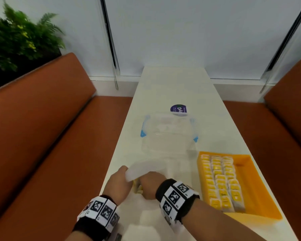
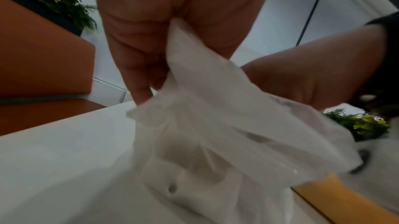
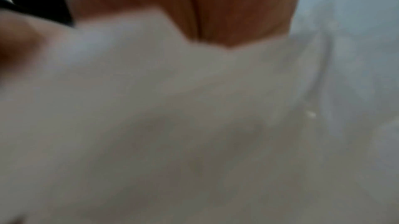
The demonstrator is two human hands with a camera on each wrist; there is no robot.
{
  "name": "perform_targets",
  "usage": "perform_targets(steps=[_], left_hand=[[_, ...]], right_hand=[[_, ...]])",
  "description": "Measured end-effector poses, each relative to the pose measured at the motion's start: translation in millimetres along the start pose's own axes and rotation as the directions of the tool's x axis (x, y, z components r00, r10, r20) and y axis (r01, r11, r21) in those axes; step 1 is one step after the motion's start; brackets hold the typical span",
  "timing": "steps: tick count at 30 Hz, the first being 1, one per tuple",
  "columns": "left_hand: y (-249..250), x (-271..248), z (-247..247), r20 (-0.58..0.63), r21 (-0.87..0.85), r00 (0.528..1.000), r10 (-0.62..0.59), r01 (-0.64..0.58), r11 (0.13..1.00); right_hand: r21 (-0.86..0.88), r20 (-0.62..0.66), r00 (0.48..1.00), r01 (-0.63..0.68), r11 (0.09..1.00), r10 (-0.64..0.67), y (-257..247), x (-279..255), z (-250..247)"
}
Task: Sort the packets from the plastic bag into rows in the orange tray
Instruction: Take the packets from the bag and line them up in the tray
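A thin white plastic bag (image 1: 146, 168) lies crumpled near the table's front edge. My left hand (image 1: 119, 183) grips its rim, and the left wrist view shows the bag (image 2: 215, 125) bunched in my curled fingers (image 2: 138, 81). My right hand (image 1: 150, 186) reaches down into the bag's mouth; its fingers are hidden, and the right wrist view shows only blurred bag film (image 3: 172, 108). A few yellow packets (image 1: 137, 187) peek out between my hands. The orange tray (image 1: 250, 181) sits at the right with several yellow packets (image 1: 221, 181) lined up in three rows.
A clear plastic container (image 1: 169, 134) with blue clips stands mid-table beyond the bag, and a round dark sticker (image 1: 178, 109) lies behind it. Orange benches (image 1: 42, 136) flank the narrow white table (image 1: 172, 84). A green plant (image 1: 16, 37) is at the far left.
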State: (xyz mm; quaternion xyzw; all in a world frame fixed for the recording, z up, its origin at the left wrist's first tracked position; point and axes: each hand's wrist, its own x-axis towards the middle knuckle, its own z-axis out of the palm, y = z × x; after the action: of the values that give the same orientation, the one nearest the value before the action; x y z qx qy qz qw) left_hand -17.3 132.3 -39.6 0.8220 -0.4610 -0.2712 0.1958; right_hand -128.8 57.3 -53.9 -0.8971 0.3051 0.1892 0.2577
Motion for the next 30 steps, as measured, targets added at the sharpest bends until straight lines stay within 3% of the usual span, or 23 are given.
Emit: perform_targets(steps=[5, 10, 17, 21, 26, 30], left_hand=[[3, -7, -5, -0.070, -0.186, 0.995, 0.073, -0.085, 0.979], [3, -7, -3, -0.023, -0.229, 0.997, 0.080, -0.083, 0.970], [3, -9, 2, -0.023, -0.228, 0.993, 0.116, -0.119, 0.966], [3, -5, 2, -0.026, -0.214, 0.992, 0.125, -0.128, 0.968], [5, 0, 5, -0.002, -0.211, 0.993, 0.120, -0.118, 0.970], [4, 5, 8, -0.024, -0.172, 0.994, 0.108, -0.111, 0.979]], right_hand=[[-0.106, 0.059, 0.994, -0.089, 0.990, 0.095, -12, 21, 7], [0.004, -0.031, 0.981, -0.190, 0.982, 0.190, -14, 34, 13], [0.003, -0.002, 0.965, -0.261, 0.965, 0.261, -6, 40, 20], [-0.007, -0.067, 0.959, -0.278, 0.961, 0.277, -9, 37, 15], [-0.070, 0.050, 0.969, -0.240, 0.968, 0.244, -7, 30, 14], [0.030, -0.083, 0.980, -0.178, 0.984, 0.180, -4, 4, 3]])
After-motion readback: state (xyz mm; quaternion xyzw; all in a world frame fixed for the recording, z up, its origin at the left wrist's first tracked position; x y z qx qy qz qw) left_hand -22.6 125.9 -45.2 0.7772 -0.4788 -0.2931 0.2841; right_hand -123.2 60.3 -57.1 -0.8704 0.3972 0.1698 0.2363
